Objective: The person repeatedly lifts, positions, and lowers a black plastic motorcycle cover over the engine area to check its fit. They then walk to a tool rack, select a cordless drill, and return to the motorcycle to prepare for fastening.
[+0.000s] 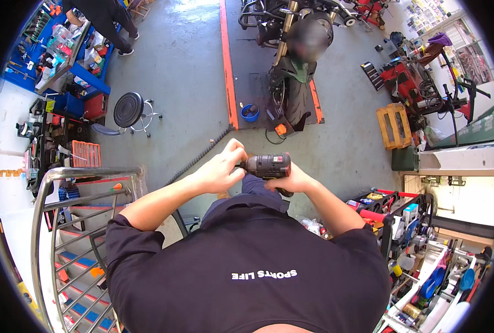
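A black cordless drill [268, 165] lies level before me, its nose pointing left. My right hand [293, 180] is closed around its grip below the body. My left hand [226, 166] is at the nose, with fingers and thumb bent around the chuck end; what they pinch there is too small to tell. Beyond the hands, a motorcycle's front tyre [297, 100] stands on a lift platform [251, 83] with orange edges. A blue bowl [250, 113] with dark items sits on the platform, left of the wheel.
A round black stool [128, 110] stands at left, above a metal stair railing [93, 171]. A ribbed black hose [199, 156] crosses the floor. Another person [101, 21] stands by a cluttered blue workbench [89, 78]. A tool cart [374, 214] is at lower right, a wooden pallet [393, 127] farther up.
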The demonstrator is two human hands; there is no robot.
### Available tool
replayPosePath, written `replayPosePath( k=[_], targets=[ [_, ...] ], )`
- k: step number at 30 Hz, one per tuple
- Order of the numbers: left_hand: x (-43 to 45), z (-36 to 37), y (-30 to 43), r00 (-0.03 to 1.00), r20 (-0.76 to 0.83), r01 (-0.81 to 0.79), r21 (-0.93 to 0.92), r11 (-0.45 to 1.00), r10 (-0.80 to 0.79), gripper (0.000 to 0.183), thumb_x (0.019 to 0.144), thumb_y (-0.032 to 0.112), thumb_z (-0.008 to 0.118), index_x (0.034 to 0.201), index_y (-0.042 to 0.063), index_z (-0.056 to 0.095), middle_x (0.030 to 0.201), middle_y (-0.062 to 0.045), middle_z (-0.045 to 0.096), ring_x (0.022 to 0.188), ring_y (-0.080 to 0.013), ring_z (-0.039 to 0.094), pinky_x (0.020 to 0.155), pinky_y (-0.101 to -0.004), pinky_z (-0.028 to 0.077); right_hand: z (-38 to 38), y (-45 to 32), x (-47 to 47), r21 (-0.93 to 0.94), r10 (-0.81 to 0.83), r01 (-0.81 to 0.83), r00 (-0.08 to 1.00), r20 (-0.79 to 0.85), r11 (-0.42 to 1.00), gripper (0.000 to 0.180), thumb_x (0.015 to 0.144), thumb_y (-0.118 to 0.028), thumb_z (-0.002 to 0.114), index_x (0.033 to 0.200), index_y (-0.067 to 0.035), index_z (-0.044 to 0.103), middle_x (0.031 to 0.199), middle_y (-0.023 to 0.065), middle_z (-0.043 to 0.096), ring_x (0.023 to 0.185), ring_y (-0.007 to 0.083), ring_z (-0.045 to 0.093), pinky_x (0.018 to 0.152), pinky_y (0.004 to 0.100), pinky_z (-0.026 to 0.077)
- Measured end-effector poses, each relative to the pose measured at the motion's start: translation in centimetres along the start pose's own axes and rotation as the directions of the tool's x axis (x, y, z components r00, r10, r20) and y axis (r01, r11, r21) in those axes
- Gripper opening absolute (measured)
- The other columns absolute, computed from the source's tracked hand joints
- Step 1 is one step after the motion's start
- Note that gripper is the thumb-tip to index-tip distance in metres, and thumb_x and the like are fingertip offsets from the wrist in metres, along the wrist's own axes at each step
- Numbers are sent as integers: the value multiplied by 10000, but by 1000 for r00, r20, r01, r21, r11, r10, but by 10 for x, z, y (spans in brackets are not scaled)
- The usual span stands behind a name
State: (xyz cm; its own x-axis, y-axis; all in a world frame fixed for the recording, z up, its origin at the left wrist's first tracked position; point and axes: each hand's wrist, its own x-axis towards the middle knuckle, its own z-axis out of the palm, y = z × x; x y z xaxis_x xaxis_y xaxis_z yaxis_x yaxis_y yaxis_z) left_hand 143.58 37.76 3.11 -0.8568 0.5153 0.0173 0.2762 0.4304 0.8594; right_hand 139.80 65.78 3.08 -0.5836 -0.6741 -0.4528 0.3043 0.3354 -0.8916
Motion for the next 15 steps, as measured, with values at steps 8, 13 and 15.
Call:
replayPosePath(
  k=[8,13,15],
  targets=[
    [101,-94,7,990,-131,68,193,979,-44,762,867,55,659,1574,79,376,1295,-179,506,1042,-381,642,883,-461,550,-98,-47,120,81,-156,151,986,53,985,309,773,15,807,1043,-32,666,811,16,695,727,109,657,685,311,534],
    [138,-167,-21,967,-246,43,432,901,72,448,969,223,746,1379,98,614,1090,-119,659,930,-344,675,803,-437,544,-131,-93,189,206,-196,169,974,114,964,320,804,19,805,1094,-25,677,801,36,689,668,140,665,610,326,528],
    [140,-195,-41,965,-259,102,459,883,23,367,976,219,738,1314,98,658,1001,-105,681,865,-328,685,765,-429,541,-134,-116,214,304,-186,141,974,126,942,323,817,26,801,1114,-24,682,809,40,690,670,144,669,610,331,533]
  ],
)
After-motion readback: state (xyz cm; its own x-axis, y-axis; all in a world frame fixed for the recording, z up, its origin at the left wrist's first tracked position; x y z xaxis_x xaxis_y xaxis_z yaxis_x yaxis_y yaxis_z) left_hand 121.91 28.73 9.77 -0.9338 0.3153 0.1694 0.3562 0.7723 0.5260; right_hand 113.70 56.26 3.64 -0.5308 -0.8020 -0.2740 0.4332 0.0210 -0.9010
